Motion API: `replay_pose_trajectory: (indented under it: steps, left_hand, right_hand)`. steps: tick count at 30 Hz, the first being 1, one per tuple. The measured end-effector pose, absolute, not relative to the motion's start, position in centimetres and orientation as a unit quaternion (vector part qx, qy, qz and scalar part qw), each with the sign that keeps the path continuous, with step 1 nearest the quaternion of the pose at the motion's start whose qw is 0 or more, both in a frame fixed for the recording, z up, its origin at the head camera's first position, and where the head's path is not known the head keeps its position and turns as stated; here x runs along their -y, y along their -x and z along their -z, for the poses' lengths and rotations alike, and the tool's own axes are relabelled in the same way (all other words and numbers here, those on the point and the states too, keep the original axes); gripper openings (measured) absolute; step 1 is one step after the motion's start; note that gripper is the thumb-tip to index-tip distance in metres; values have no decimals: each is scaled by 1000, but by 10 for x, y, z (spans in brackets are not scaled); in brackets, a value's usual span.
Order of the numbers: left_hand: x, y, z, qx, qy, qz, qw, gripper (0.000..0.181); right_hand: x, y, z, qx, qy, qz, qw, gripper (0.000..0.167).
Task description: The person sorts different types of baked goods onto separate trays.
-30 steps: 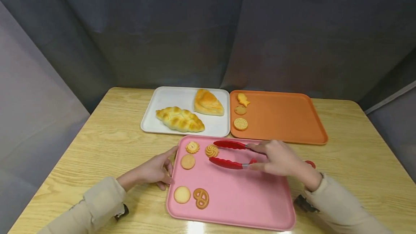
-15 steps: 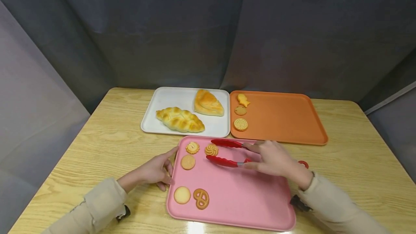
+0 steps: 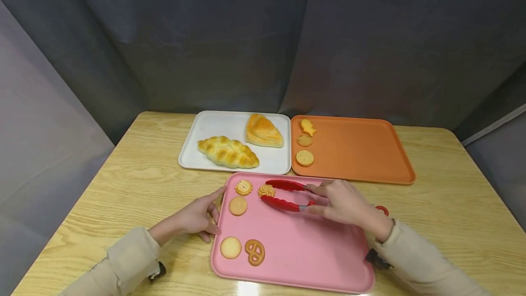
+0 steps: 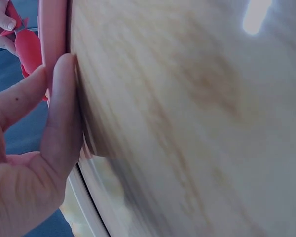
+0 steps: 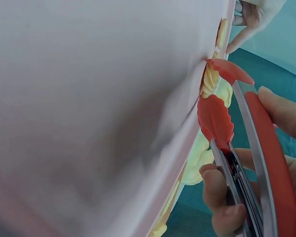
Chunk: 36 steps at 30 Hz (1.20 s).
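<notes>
My right hand [image 3: 343, 202] grips red-tipped tongs [image 3: 281, 203] over the pink tray [image 3: 316, 250]. Their two scalloped tips stand apart on either side of a swirl cookie [image 3: 266, 190]; the right wrist view shows this cookie [image 5: 209, 83] between them, but whether both tips touch it I cannot tell. Extended thumb and index finger of my left hand [image 3: 195, 216] touch the tray's left edge, and the left wrist view has these fingers [image 4: 61, 106] against the rim. Beside the swirl cookie lie a scalloped cookie [image 3: 244, 187] and a round cookie [image 3: 238, 205].
Nearer me on the pink tray are a pale round cookie [image 3: 231, 247] and a pretzel cookie [image 3: 255, 252]. Behind stands a white tray [image 3: 211, 127] with two breads, beside an orange tray [image 3: 361, 150] carrying a fish-shaped cracker [image 3: 307, 127] and two round cookies.
My right hand has shifted slightly left with the tongs, bringing the tips around the swirl cookie. The gap between them has narrowed a little. My left hand stays at the tray edge.
</notes>
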<state>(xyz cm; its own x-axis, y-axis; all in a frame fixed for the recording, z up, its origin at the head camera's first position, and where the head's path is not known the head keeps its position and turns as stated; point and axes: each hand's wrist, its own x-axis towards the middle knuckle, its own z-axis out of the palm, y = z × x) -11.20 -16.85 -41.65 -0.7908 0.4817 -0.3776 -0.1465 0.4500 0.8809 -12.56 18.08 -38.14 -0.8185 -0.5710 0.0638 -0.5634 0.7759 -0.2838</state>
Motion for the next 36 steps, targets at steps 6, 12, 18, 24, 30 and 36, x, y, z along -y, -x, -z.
replay_pose_trajectory:
  steps: [6,12,18,24,30,36]
  left_hand:
    - [167,112,417,-798,-104,-510,305,98]
    - [167,113,417,-798,-103,-510,305,98]
    - [168,112,418,-798,-106,-511,302,99]
    - [168,113,418,-798,-107,-511,302,99]
    - [168,112,418,-796,-103,-513,304,99]
    - [168,112,418,-797,-105,-512,303,99]
  right_hand:
    - [-182,125,378,-938,314,144,0,51]
    - [-186,123,374,-937,315,151,-8,47]
    - [-189,124,371,-935,308,175,-13,47]
    - [-194,125,367,-942,282,180,-6,50]
    - [-201,125,365,-943,274,185,-27,49]
    - [-208,126,360,-940,276,187,-65,46]
